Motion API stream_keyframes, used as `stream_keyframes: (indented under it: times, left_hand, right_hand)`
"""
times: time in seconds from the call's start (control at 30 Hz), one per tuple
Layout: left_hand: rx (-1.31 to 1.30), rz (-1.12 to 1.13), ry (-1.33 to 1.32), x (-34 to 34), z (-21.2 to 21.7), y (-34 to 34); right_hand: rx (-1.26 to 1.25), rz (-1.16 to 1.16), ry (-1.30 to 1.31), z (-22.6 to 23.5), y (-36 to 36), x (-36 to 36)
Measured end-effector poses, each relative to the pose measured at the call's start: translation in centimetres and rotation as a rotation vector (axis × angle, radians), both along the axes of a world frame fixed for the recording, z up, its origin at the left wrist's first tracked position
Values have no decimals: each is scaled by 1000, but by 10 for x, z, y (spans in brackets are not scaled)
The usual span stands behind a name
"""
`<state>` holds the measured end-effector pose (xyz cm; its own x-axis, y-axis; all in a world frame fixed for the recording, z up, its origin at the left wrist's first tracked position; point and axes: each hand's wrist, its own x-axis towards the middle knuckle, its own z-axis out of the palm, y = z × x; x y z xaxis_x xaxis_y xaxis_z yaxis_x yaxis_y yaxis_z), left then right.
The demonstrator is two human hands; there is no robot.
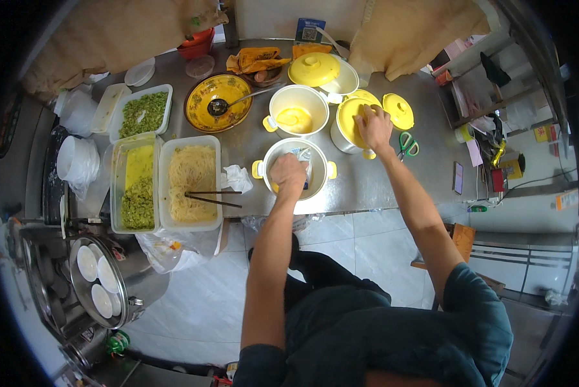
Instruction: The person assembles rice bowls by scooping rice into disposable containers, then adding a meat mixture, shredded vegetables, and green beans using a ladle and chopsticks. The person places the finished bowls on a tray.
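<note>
My left hand [289, 173] reaches down into a white pot [265, 157] with yellow handles near the counter's front edge. Its fingers are curled, and their tips are hidden inside. Beside them in that pot lies a white and blue packet-like piece [301, 155]. To the right, my right hand [375, 126] grips the top of a yellow lid [348, 119], which sits on another white pot [342, 140]; the knob is covered by my fingers. Behind the left hand stands an uncovered white pot [294, 120] with something yellow at its bottom.
Left are tubs of chopped greens [138, 203] and noodles [192, 168], with chopsticks [213, 192] across. A yellow bowl [202, 116] holds a ladle. Further lids [314, 69], green-handled scissors [408, 146] and a phone [458, 177] lie about. A steel pot [129, 284] stands lower left.
</note>
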<state>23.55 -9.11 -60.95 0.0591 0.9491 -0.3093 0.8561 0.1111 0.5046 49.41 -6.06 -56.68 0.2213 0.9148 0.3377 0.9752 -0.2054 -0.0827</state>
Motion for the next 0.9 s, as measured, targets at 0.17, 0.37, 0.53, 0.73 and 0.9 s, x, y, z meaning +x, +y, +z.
stream_keyframes:
  times: [0.17, 0.37, 0.53, 0.73, 0.9]
  left_hand:
    - [69, 144, -126, 4, -3, 2]
    - [340, 257, -429, -34, 44, -26]
    - [322, 352, -893, -68, 70, -12]
    - [474, 507, -1015, -129, 85, 21]
    - [564, 622, -1053, -206, 89, 71]
  right_hand:
    - [126, 325, 228, 15, -38, -20]
    - [-148, 403, 758, 18, -84, -85]
    - [-307, 208, 1213, 22, -72, -139]
    - [-276, 191, 1524, 21, -23, -193]
    - [-207, 380, 1407, 23, 49, -264]
